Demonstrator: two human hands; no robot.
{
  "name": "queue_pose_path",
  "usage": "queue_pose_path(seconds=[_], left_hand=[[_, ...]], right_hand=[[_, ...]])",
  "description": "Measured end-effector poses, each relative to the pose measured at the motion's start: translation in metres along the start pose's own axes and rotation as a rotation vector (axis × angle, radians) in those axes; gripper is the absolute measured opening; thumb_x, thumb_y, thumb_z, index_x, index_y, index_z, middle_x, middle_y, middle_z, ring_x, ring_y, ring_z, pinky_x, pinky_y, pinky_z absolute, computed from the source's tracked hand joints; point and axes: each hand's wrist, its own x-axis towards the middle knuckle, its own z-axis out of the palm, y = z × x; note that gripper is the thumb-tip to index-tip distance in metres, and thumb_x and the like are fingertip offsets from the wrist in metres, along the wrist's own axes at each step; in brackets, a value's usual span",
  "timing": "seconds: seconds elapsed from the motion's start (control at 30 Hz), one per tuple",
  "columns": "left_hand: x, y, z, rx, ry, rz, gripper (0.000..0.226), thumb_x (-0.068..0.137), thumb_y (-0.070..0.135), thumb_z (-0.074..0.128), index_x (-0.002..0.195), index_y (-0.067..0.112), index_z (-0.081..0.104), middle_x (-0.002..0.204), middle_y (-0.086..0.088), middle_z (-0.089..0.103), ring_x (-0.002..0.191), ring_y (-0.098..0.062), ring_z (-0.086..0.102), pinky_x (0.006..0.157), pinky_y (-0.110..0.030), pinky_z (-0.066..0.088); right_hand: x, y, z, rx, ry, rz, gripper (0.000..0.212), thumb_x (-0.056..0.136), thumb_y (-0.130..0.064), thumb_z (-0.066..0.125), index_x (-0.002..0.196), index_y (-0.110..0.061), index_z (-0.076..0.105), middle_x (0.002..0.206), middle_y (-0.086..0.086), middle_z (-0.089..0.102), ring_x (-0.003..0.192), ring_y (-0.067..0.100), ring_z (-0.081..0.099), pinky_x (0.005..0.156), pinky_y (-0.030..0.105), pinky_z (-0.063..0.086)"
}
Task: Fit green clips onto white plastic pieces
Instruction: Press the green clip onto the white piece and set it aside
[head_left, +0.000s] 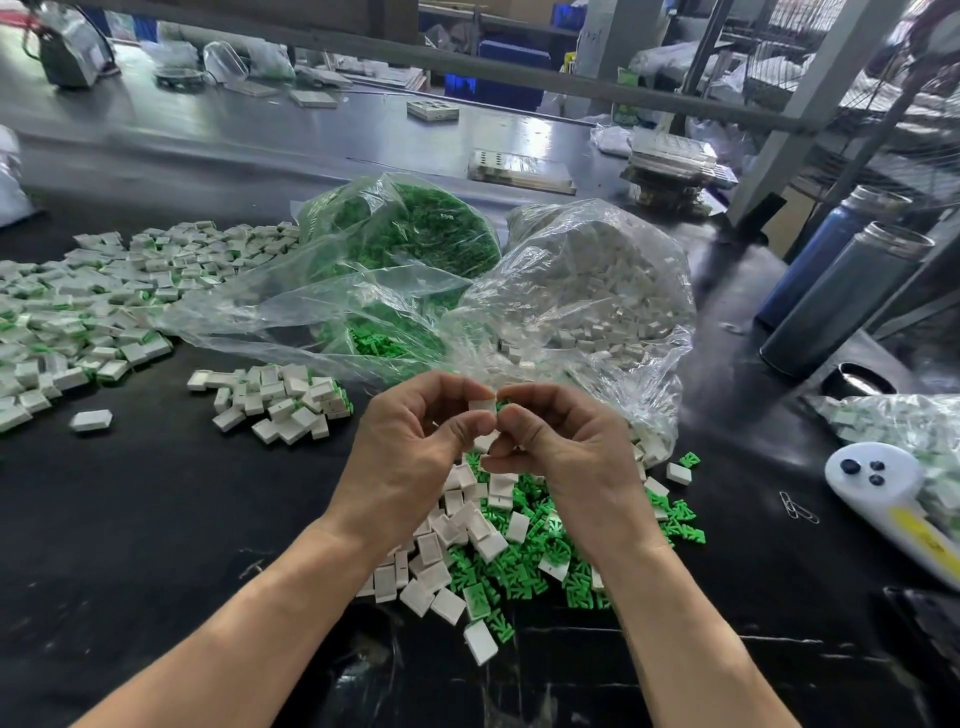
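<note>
My left hand (410, 447) pinches a small white plastic piece (481, 407) between thumb and forefinger. My right hand (561, 447) pinches a green clip (502, 406) against that piece's right side; the clip is mostly hidden by the fingers. Both hands hover above a mixed heap on the black table: loose white pieces (457, 535) on its left and green clips (550, 551) on its right.
A clear bag of green clips (415, 239) and a clear bag of white pieces (597, 280) lie behind the hands. Assembled pieces are heaped at the left (78, 306) and centre-left (280, 400). Two dark bottles (841, 291), a white device (883, 493) and paper clips (797, 506) sit at the right.
</note>
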Motion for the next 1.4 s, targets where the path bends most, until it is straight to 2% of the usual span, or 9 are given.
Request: queue_pose_path(seconds=[0.1, 0.2, 0.33, 0.4, 0.5, 0.8, 1.0, 1.23, 1.4], left_hand=[[0.002, -0.003, -0.003, 0.13, -0.023, 0.03, 0.022, 0.091, 0.013, 0.076, 0.098, 0.034, 0.072, 0.092, 0.005, 0.075, 0.08, -0.008, 0.069, 0.073, -0.025, 0.056], [0.002, -0.004, -0.005, 0.214, -0.034, 0.045, 0.026, 0.092, 0.014, 0.076, 0.099, 0.039, 0.071, 0.091, 0.01, 0.073, 0.076, -0.003, 0.066, 0.072, -0.026, 0.057], [0.002, -0.002, -0.005, 0.291, -0.044, 0.038, 0.022, 0.092, 0.019, 0.077, 0.098, 0.04, 0.07, 0.088, 0.015, 0.072, 0.076, -0.003, 0.066, 0.074, -0.034, 0.06], [0.001, -0.001, -0.005, 0.279, -0.064, 0.02, 0.02, 0.092, 0.018, 0.077, 0.098, 0.036, 0.071, 0.09, 0.014, 0.074, 0.081, -0.006, 0.069, 0.08, -0.039, 0.062], [0.001, 0.001, -0.004, 0.211, -0.088, -0.03, 0.017, 0.092, 0.013, 0.076, 0.101, 0.026, 0.073, 0.093, 0.008, 0.077, 0.09, -0.009, 0.074, 0.087, -0.036, 0.062], [0.002, 0.003, -0.007, 0.14, -0.082, -0.057, 0.018, 0.091, 0.003, 0.074, 0.103, 0.016, 0.077, 0.091, 0.007, 0.079, 0.084, -0.003, 0.073, 0.074, -0.014, 0.055], [0.002, 0.0, -0.006, 0.129, -0.018, -0.079, 0.018, 0.092, 0.002, 0.073, 0.098, 0.018, 0.079, 0.083, 0.003, 0.079, 0.076, -0.01, 0.074, 0.069, -0.021, 0.059], [0.005, 0.002, -0.007, 0.02, 0.028, -0.123, 0.018, 0.084, -0.001, 0.08, 0.092, 0.015, 0.079, 0.087, -0.001, 0.079, 0.083, -0.016, 0.078, 0.073, -0.023, 0.062], [0.005, 0.003, -0.005, -0.003, 0.053, -0.12, 0.022, 0.086, 0.0, 0.079, 0.087, 0.022, 0.08, 0.082, -0.004, 0.079, 0.077, -0.02, 0.077, 0.069, -0.025, 0.062]], right_hand=[[0.001, 0.001, -0.003, 0.015, -0.013, 0.041, 0.015, 0.098, -0.006, 0.067, 0.112, -0.006, 0.073, 0.087, 0.014, 0.077, 0.076, 0.027, 0.075, 0.071, 0.038, 0.065], [0.001, 0.0, -0.004, 0.017, -0.007, 0.061, 0.02, 0.097, -0.014, 0.069, 0.115, -0.008, 0.073, 0.091, 0.014, 0.078, 0.077, 0.027, 0.074, 0.068, 0.036, 0.064], [0.003, 0.001, -0.007, -0.101, -0.002, 0.062, 0.01, 0.095, -0.011, 0.072, 0.103, -0.01, 0.077, 0.086, 0.013, 0.078, 0.073, 0.026, 0.076, 0.065, 0.033, 0.064], [0.003, 0.002, -0.007, -0.135, 0.01, 0.069, 0.007, 0.094, -0.009, 0.073, 0.099, -0.011, 0.078, 0.083, 0.012, 0.078, 0.07, 0.025, 0.075, 0.063, 0.034, 0.064], [0.003, 0.004, -0.006, -0.151, 0.032, 0.067, 0.006, 0.094, -0.009, 0.074, 0.095, -0.013, 0.079, 0.081, 0.013, 0.077, 0.066, 0.024, 0.072, 0.062, 0.037, 0.065], [0.002, 0.003, 0.0, -0.158, 0.026, 0.064, 0.013, 0.095, 0.0, 0.07, 0.1, -0.01, 0.076, 0.084, 0.01, 0.078, 0.073, 0.026, 0.076, 0.066, 0.031, 0.064], [0.0, 0.007, 0.007, -0.232, 0.047, 0.034, 0.014, 0.097, -0.004, 0.07, 0.096, -0.017, 0.075, 0.083, 0.003, 0.078, 0.072, 0.021, 0.075, 0.066, 0.029, 0.063], [-0.001, 0.01, 0.008, -0.324, 0.066, 0.016, 0.018, 0.096, -0.009, 0.072, 0.091, -0.025, 0.076, 0.081, 0.0, 0.077, 0.071, 0.018, 0.073, 0.066, 0.028, 0.063], [-0.001, 0.013, 0.014, -0.313, 0.139, -0.017, 0.017, 0.098, -0.005, 0.068, 0.092, -0.02, 0.074, 0.076, 0.003, 0.075, 0.065, 0.017, 0.07, 0.061, 0.027, 0.059]])
